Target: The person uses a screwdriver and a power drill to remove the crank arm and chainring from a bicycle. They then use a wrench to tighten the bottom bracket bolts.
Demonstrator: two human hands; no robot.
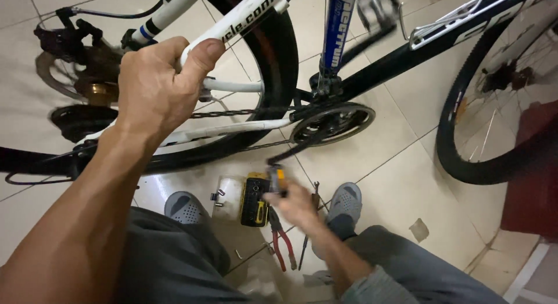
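Left hand [154, 83] grips the white seat stay [232, 22] above the chain [232, 113]. Right hand [296, 202] holds the pedal [277, 179] below the chainring [332, 122].

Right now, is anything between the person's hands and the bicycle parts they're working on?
Nothing visible. The left hand already grips the white frame tube, and the right hand is on the pedal at the crank's end.

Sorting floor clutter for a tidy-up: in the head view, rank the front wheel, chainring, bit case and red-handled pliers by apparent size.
1. front wheel, partly cut off
2. chainring
3. red-handled pliers and bit case: alike, both partly hidden by the right hand, so unranked.
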